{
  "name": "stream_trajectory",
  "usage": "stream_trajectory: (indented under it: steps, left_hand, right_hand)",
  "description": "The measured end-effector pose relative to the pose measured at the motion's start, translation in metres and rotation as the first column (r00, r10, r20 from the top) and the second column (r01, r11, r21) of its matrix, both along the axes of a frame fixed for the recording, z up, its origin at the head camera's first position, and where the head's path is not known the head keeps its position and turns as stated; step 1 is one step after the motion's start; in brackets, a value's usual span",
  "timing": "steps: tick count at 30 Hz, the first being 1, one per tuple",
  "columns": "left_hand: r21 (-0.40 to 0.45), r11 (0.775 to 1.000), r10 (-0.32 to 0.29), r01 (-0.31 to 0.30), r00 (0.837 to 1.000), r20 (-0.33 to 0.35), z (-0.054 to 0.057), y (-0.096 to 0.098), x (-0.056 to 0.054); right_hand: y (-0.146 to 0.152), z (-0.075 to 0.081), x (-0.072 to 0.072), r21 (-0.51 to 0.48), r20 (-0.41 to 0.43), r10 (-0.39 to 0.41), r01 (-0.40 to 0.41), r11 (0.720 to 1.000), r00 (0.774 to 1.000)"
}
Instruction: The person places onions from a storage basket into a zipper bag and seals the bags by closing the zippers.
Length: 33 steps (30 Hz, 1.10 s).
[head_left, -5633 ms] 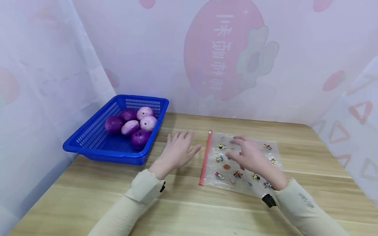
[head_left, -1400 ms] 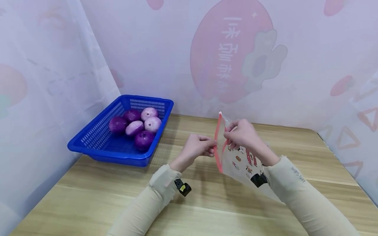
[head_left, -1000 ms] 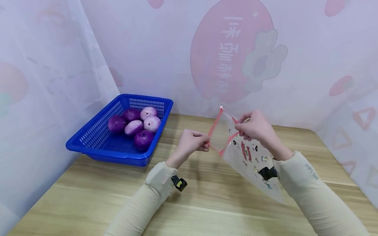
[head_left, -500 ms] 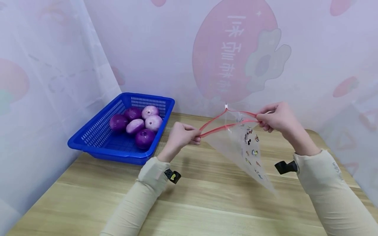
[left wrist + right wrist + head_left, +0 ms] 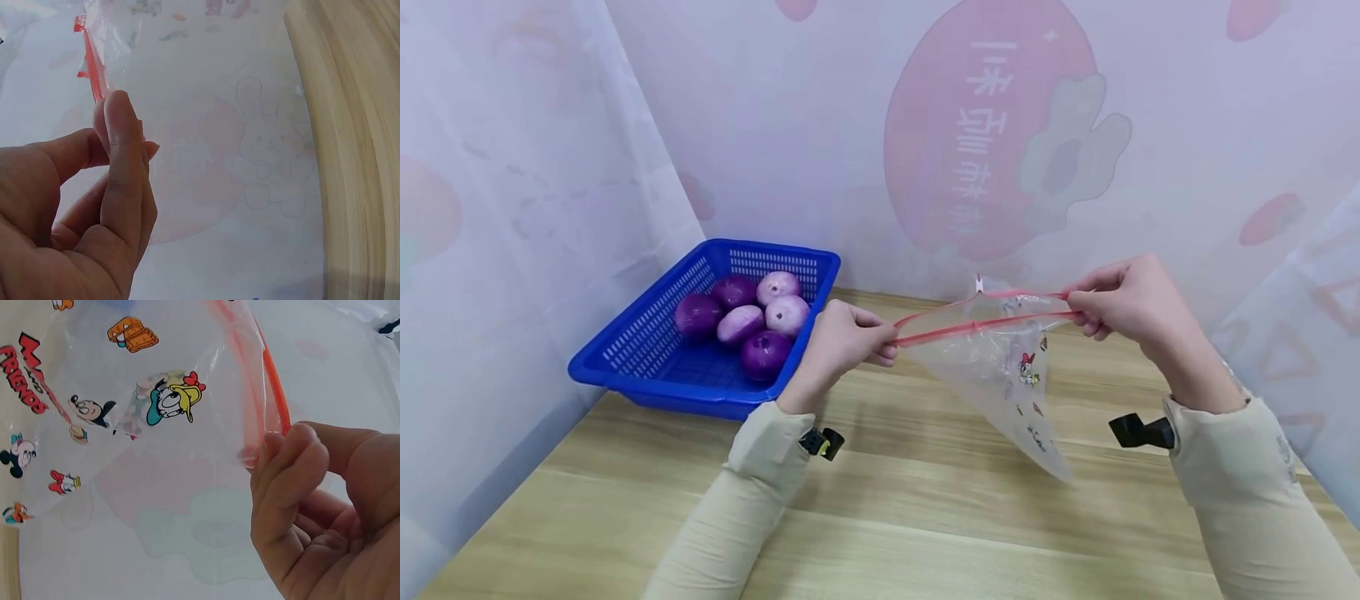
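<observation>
A clear zip bag (image 5: pixel 992 367) with cartoon prints and a red zip edge hangs between my hands, its mouth spread and its lower corner pointing down over the table. My left hand (image 5: pixel 844 337) pinches the left end of the red edge between thumb and fingers. At the opposite end, my right hand (image 5: pixel 1131 304) pinches the edge the same way. A white slider (image 5: pixel 979 285) sits on the far side of the mouth. In the right wrist view the printed bag (image 5: pixel 169 400) runs up to the fingers; the left wrist view has just a bit of red strip (image 5: pixel 94 62).
To the left stands a blue plastic basket (image 5: pixel 587 367) holding several purple onions (image 5: pixel 766 355), some dark and some pale. My left hand is close to its right rim. The wooden table (image 5: pixel 880 533) meets a printed cloth backdrop (image 5: pixel 775 125) behind.
Earlier the bag lay flat under my loose hands. Both hands then took its red edge, lifted it and drew apart, left hand leftward and right hand rightward, widening the mouth.
</observation>
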<state>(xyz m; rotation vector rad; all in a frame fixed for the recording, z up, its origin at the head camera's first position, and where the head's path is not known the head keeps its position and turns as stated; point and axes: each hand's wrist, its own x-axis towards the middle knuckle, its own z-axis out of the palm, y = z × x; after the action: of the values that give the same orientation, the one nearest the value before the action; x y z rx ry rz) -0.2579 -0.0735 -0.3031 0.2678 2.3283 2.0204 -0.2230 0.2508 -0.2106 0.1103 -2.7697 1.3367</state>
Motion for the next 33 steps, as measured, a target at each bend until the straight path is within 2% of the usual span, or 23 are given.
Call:
stream_trajectory:
  steps: [3,6,10,14,16,18,21,23,25,29,33]
  left_hand:
    - [0.001,1.000,0.010,-0.010,1.000,-0.020,0.002,0.003,0.002]
    - [0.013,1.000,0.013,-0.013,0.999,-0.035,0.004,0.006,0.004]
    - [0.048,0.999,-0.005,0.008,0.999,-0.049,0.006,0.010,0.007]
    - [0.071,0.997,-0.020,0.024,0.998,-0.051,0.007,0.012,0.008]
    - [0.073,0.997,-0.021,0.025,0.998,-0.055,0.009,0.012,0.010]
    - [0.074,0.997,-0.021,0.025,0.998,-0.057,0.010,0.012,0.011]
    - [0.080,0.996,-0.025,0.030,0.998,-0.063,0.012,0.012,0.010]
    - [0.085,0.996,-0.028,0.034,0.997,-0.066,0.011,0.013,0.010]
    - [0.089,0.995,-0.032,0.038,0.997,-0.070,0.011,0.013,0.009]
    - [0.089,0.995,-0.032,0.038,0.997,-0.073,0.011,0.014,0.009]
    - [0.095,0.995,-0.034,0.041,0.997,-0.068,0.011,0.014,0.009]
  right_hand:
    - [-0.001,-0.004,0.005,-0.105,-0.008,0.016,-0.017,0.994,1.000]
    - [-0.002,-0.011,0.010,-0.232,-0.013,0.021,-0.023,0.972,1.000]
    - [-0.005,-0.021,0.015,-0.403,-0.020,0.014,-0.021,0.915,1.000]
    - [-0.009,-0.028,0.016,-0.508,-0.007,-0.013,0.008,0.861,1.000]
    - [-0.009,-0.030,0.015,-0.555,0.002,0.003,-0.001,0.832,1.000]
    - [-0.008,-0.032,0.013,-0.613,0.010,0.049,-0.033,0.789,0.999]
    - [-0.005,-0.032,0.010,-0.658,0.028,0.095,-0.053,0.751,0.995]
    - [-0.005,-0.031,0.008,-0.665,0.048,0.110,-0.050,0.745,0.993]
    - [-0.005,-0.029,0.006,-0.655,0.069,0.112,-0.040,0.755,0.991]
    - [-0.003,-0.027,0.003,-0.664,0.076,0.181,-0.086,0.743,0.981]
    - [0.000,-0.025,0.001,-0.688,0.052,0.234,-0.135,0.713,0.971]
